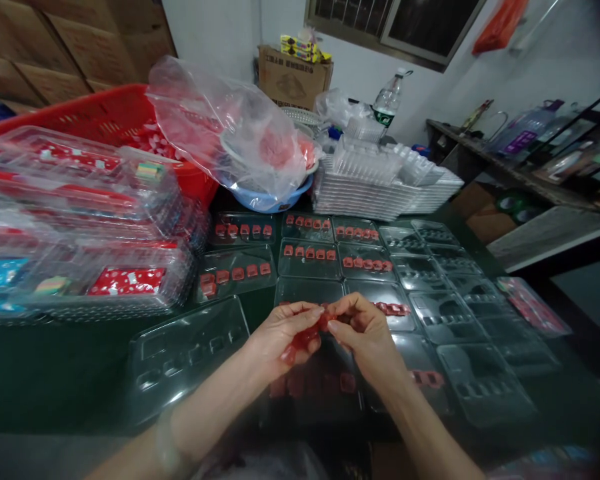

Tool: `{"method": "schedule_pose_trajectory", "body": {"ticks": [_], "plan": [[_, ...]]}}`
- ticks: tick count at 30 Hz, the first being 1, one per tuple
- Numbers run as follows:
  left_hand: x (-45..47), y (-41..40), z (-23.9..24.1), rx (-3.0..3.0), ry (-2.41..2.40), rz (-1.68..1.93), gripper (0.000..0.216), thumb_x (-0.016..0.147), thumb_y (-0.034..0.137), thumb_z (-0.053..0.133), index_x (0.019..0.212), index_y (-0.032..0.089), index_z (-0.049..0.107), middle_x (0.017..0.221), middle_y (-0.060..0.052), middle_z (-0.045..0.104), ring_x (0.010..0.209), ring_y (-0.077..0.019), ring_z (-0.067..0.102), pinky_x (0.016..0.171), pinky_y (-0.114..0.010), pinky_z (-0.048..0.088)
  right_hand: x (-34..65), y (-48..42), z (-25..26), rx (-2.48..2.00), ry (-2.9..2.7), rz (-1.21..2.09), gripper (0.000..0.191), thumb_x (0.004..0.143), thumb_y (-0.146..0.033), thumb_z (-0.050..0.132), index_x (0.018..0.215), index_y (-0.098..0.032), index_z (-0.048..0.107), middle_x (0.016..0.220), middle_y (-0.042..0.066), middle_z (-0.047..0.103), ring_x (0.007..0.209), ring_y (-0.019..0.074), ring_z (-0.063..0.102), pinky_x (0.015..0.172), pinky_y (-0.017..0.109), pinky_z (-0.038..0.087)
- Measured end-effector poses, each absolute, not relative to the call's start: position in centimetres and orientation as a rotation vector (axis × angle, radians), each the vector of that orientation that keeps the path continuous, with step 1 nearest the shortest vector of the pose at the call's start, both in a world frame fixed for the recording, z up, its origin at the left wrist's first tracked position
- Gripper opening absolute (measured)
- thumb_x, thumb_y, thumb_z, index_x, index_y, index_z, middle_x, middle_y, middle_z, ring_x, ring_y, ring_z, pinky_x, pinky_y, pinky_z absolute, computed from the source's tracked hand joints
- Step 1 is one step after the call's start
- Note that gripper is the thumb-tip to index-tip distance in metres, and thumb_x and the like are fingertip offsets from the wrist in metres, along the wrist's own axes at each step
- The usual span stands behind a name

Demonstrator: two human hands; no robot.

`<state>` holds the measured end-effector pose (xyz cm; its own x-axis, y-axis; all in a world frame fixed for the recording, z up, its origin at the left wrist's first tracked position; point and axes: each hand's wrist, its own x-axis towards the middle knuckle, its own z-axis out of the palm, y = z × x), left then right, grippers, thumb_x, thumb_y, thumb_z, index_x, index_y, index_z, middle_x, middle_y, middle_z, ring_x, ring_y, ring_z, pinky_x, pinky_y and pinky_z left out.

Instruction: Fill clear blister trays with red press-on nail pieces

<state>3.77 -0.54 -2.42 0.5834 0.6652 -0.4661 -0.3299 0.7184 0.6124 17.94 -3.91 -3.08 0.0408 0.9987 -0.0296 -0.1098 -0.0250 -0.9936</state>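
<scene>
My left hand (pixel 291 330) is curled around several small red translucent plastic pieces (pixel 305 339), which show between the fingers and at the heel of the palm. Thumb and fingertips of my right hand (pixel 363 327) pinch one such red piece (pixel 325 319) right beside the left fingertips. Both hands are above clear plastic trays laid out on a dark green table. Under my hands, a tray holds a row of red pieces (pixel 347 383), partly hidden by my arms. Farther back, clear trays (pixel 307 268) carry rows of red square pieces (pixel 310 253) in their small recesses.
Other clear trays (pixel 190 363) lie left and right. Filled clear packs (pixel 125 293) are piled at left before a red basket (pixel 95 107). Behind are a blue basin (pixel 270 201) under a plastic bag, stacked clear trays (pixel 360 193) and a bottle (pixel 390 97).
</scene>
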Motion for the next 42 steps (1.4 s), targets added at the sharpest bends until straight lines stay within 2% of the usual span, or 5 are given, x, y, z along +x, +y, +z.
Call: {"method": "schedule_pose_trajectory", "body": {"ticks": [8, 23, 29, 35, 42], "plan": [[3.6, -0.4, -2.3, 0.576, 0.730, 0.577, 0.019, 0.063, 0.027, 0.067, 0.071, 0.014, 0.056, 0.054, 0.001, 0.050, 0.036, -0.0055, 0.044, 0.028, -0.013, 0.016, 18.2, -3.8, -3.1, -1.110, -1.154, 1.240, 0.019, 0.068, -0.012, 0.055, 0.081, -0.022, 0.046, 0.078, -0.001, 0.053, 0.065, 0.0094, 0.050, 0.051, 0.018, 0.039], [4.7, 0.0, -3.4, 0.345, 0.758, 0.596, 0.015, 0.069, 0.022, 0.061, 0.075, 0.014, 0.050, 0.054, 0.003, 0.043, 0.037, -0.0030, 0.040, 0.028, -0.011, 0.020, 17.9, -3.6, -4.1, -1.305, -1.449, 0.658, 0.016, 0.075, -0.016, 0.053, 0.084, -0.026, 0.062, 0.083, 0.002, 0.058, 0.078, 0.0151, 0.055, 0.067, 0.028, 0.045], [5.3, 0.2, -3.3, 0.371, 0.719, 0.582, 0.017, 0.070, 0.027, 0.059, 0.078, 0.015, 0.050, 0.062, 0.002, 0.044, 0.039, -0.0022, 0.038, 0.030, -0.012, 0.015, 18.5, -3.1, -4.5, -1.262, -1.202, 0.874, 0.013, 0.071, -0.017, 0.059, 0.083, -0.020, 0.057, 0.081, 0.001, 0.058, 0.075, 0.0130, 0.056, 0.066, 0.025, 0.046], [5.8, 0.6, -2.8, 0.372, 0.671, 0.567, 0.020, 0.072, 0.027, 0.057, 0.087, 0.014, 0.052, 0.065, 0.002, 0.042, 0.041, -0.0016, 0.035, 0.031, -0.013, 0.014, 20.2, -2.7, -4.3, -1.313, -1.377, 0.752, 0.008, 0.073, -0.021, 0.057, 0.079, -0.018, 0.061, 0.079, 0.002, 0.059, 0.073, 0.0130, 0.056, 0.064, 0.024, 0.045], [5.1, 2.1, -2.5, 0.258, 0.735, 0.592, 0.029, 0.073, 0.029, 0.056, 0.098, 0.015, 0.051, 0.070, 0.000, 0.044, 0.045, -0.0028, 0.037, 0.032, -0.013, 0.020, 33.8, 7.9, -4.3, -1.756, -1.382, 0.316, 0.031, 0.071, -0.038, 0.055, 0.086, -0.012, 0.063, 0.065, 0.004, 0.064, 0.051, 0.0129, 0.055, 0.048, 0.024, 0.042]]}}
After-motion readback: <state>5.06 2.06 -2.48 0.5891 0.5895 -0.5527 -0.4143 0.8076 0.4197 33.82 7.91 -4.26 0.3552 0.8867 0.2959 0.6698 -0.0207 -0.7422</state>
